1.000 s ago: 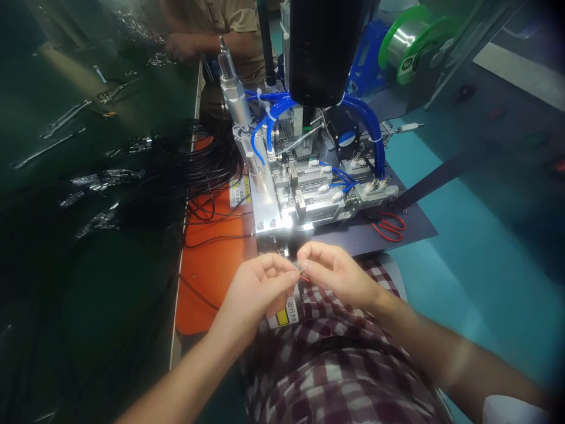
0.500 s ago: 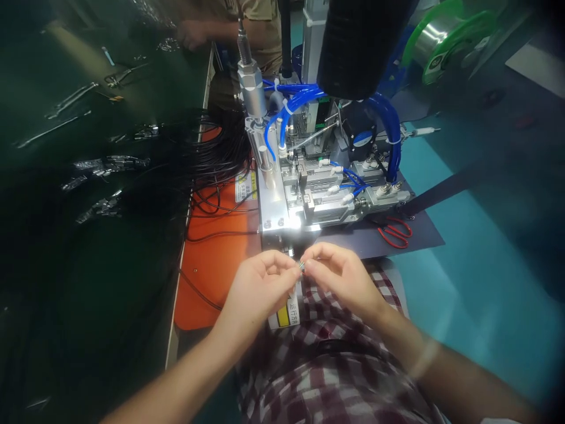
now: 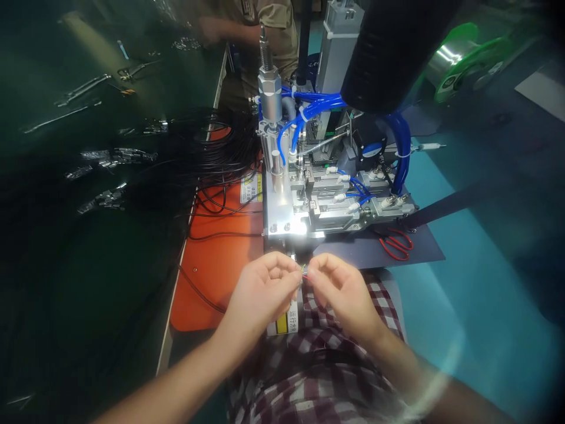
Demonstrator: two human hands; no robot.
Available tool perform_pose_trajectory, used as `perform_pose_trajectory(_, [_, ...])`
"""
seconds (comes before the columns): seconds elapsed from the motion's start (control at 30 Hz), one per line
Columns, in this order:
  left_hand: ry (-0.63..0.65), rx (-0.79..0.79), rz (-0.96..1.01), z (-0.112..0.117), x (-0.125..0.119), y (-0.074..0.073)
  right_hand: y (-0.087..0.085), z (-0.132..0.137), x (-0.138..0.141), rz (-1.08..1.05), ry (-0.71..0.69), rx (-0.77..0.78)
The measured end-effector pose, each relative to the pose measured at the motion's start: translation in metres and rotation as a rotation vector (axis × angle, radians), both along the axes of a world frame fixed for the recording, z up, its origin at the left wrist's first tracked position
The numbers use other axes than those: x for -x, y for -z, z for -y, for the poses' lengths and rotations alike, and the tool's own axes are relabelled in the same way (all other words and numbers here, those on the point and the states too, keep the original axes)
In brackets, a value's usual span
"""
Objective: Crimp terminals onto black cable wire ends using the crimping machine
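Observation:
In front of the metal machine (image 3: 318,194), my left hand (image 3: 267,288) pinches thin coloured wires (image 3: 304,271) between thumb and fingertips. Green and red strands show in the small gap between my hands. My right hand (image 3: 342,285) is closed too, its thumb and forefinger pinching the other ends of these wires. What lies inside the curled fingers of either hand is hidden. A label with a yellow patch (image 3: 282,324) shows just below my left fingers.
A bundle of black cables (image 3: 216,147) runs over the orange board (image 3: 212,277) on the left. Red-handled scissors or pliers (image 3: 397,244) lie on the dark plate to the right. A green wire spool (image 3: 459,59) stands behind. Across the bench is another person (image 3: 273,41).
My fingertips have drawn slightly apart, and more of the coloured wires shows between them. The view has shifted a little, so the machine sits further right and lower.

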State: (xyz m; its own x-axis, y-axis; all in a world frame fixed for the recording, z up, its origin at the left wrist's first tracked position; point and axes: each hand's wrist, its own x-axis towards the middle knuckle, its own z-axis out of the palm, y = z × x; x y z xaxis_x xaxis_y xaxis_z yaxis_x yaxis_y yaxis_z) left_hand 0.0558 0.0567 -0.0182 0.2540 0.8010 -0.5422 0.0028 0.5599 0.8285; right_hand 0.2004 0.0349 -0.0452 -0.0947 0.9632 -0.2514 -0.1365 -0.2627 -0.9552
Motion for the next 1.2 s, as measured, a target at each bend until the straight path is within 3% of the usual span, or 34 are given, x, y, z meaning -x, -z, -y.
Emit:
perform_pose_trajectory(0.33, [0.075, -0.046, -0.108, 0.001, -0.001, 0.001, -0.008, -0.01, -0.008, 0.1, -0.047, -0.057])
perform_pose_trajectory(0.7, [0.066, -0.045, -0.008, 0.004, -0.001, 0.001, -0.001, 0.004, 0.0, 0.096, -0.011, -0.05])
perform_pose_trajectory(0.9, [0.068, -0.347, -0.251, 0.004, 0.001, -0.001, 0.007, 0.006, 0.0, 0.155, -0.022, -0.143])
perform_pose_trajectory(1.03, [0.121, -0.203, -0.163, 0.0, 0.002, 0.0, 0.006, 0.002, -0.003, 0.122, -0.016, -0.094])
perform_pose_trajectory(1.2, [0.085, -0.138, -0.146, 0.0, 0.002, 0.002, 0.004, 0.002, -0.009, 0.173, 0.074, -0.114])
